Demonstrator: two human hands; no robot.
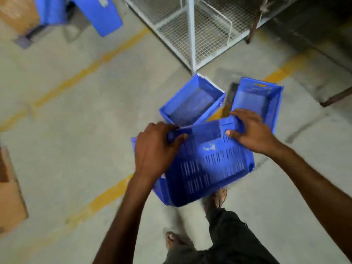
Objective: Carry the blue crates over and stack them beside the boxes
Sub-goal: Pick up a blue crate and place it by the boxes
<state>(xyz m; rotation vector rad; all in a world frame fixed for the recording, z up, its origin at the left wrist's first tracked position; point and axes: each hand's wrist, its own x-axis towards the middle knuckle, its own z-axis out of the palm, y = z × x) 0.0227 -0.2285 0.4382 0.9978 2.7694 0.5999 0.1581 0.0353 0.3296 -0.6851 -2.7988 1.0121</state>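
Observation:
A blue slotted crate (207,166) hangs tilted in front of me, its perforated side facing up. My left hand (154,149) grips its upper rim on the left, and my right hand (249,128) grips the same rim on the right. Two more blue crates rest open on the floor just beyond: one (192,103) at the centre and one (257,100) to its right. Further blue crates (95,14) stand at the far top left, next to a brown cardboard box (17,14).
A white wire-mesh cage (192,33) stands at the top centre, its corner post touching the floor near the crates. Yellow lines (85,71) cross the concrete floor. Another cardboard box (9,189) lies at the left edge. My sandalled feet (217,201) are below the held crate.

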